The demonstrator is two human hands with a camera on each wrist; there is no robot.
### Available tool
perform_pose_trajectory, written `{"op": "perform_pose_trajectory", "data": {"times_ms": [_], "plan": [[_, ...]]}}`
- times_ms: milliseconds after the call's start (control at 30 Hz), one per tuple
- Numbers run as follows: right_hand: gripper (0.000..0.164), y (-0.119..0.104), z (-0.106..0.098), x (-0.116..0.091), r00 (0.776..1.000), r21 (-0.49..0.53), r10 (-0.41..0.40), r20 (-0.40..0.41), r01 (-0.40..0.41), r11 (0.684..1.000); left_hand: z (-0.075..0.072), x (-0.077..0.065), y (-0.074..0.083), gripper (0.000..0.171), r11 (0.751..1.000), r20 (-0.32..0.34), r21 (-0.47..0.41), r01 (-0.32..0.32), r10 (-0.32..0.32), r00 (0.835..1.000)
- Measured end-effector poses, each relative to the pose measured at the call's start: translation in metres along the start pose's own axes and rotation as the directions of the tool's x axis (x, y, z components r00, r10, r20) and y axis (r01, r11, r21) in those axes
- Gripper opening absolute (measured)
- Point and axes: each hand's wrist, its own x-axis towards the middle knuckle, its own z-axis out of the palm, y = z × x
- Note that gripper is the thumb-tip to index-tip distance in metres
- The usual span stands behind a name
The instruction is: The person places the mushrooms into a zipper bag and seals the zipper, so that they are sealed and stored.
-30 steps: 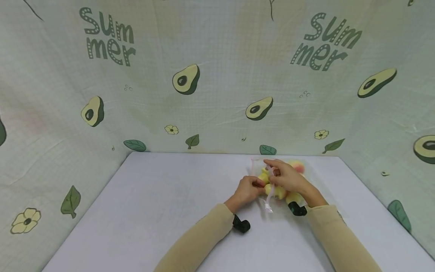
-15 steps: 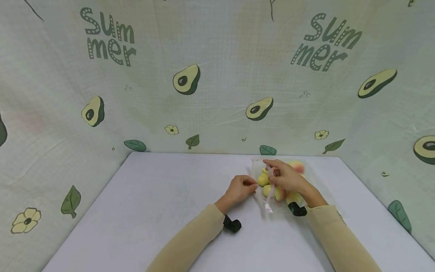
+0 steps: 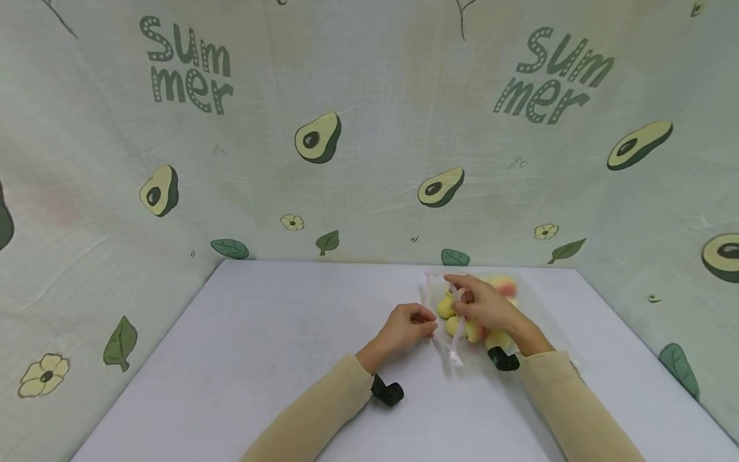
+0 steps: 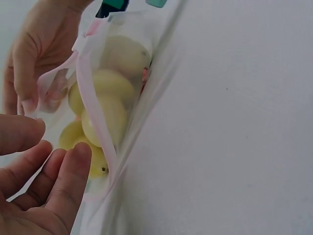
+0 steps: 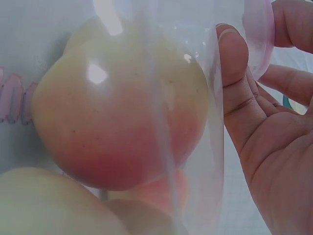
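A clear plastic bag (image 3: 455,354) with pink edge strips lies at the right rear of the table, its mouth toward the left. Through its film show several yellow fruits (image 4: 107,88) and a yellow-and-red, peach-like fruit (image 5: 122,107). My right hand (image 3: 485,304) pinches the upper pink strip and keeps that side of the mouth raised. At the bag's left edge is my left hand (image 3: 406,326), its fingers loosely bent. In the left wrist view, a gap separates its thumb from the fingers, with nothing visible between them.
A white table (image 3: 288,333) spreads out beneath both arms. Cloth walls (image 3: 369,96) printed with avocados and lettering stand behind it and at both sides. Each wrist carries a black camera mount, including the left mount (image 3: 388,392).
My left hand has drawn back leftward from the fruits inside the bag's mouth to its left edge. The right hand keeps its hold on the strip, almost unmoved.
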Motion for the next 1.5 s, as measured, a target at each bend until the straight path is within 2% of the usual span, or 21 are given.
{"op": "perform_pose_trajectory", "data": {"times_ms": [400, 567, 733, 900, 1000, 1133, 1233, 1367, 1500], "plan": [[0.061, -0.005, 0.004, 0.002, 1.0, 0.011, -0.002, -0.005, 0.002, 1.0, -0.005, -0.015, 0.009, 0.011, 0.999, 0.023, 0.023, -0.038, 0.038, 0.999], [0.062, -0.005, 0.005, 0.001, 1.0, 0.03, 0.0, 0.003, 0.0, 1.0, -0.002, -0.021, 0.01, 0.011, 0.995, 0.046, 0.079, -0.061, 0.057, 0.997], [0.057, -0.004, 0.006, 0.0, 0.999, 0.023, -0.034, -0.007, 0.034, 0.999, 0.003, -0.024, 0.011, 0.013, 0.993, 0.086, 0.089, -0.078, 0.07, 0.994], [0.049, -0.006, 0.004, 0.0, 0.998, 0.015, -0.053, -0.015, 0.054, 0.998, 0.005, -0.026, 0.009, 0.017, 0.976, 0.191, 0.178, -0.126, 0.092, 0.977], [0.047, -0.007, 0.003, 0.0, 0.998, -0.001, -0.06, -0.013, 0.06, 0.998, 0.006, -0.028, 0.01, 0.022, 0.969, 0.27, 0.216, -0.119, 0.058, 0.961], [0.046, -0.008, 0.001, 0.001, 0.998, -0.026, -0.069, -0.012, 0.069, 0.997, 0.01, -0.03, 0.014, 0.025, 0.963, 0.324, 0.255, -0.088, 0.0, 0.946], [0.045, -0.01, 0.001, 0.0, 0.997, -0.029, -0.073, -0.004, 0.073, 0.997, 0.013, -0.032, 0.015, 0.026, 0.964, 0.318, 0.253, -0.077, -0.008, 0.948], [0.045, -0.013, -0.001, -0.004, 0.996, -0.04, -0.094, -0.004, 0.094, 0.995, 0.016, -0.033, 0.015, 0.028, 0.976, 0.293, 0.197, -0.091, 0.03, 0.955], [0.043, -0.015, -0.001, -0.008, 0.992, -0.078, -0.128, -0.019, 0.126, 0.989, 0.016, -0.035, 0.015, 0.032, 0.986, 0.324, 0.135, -0.096, 0.047, 0.945]]}}
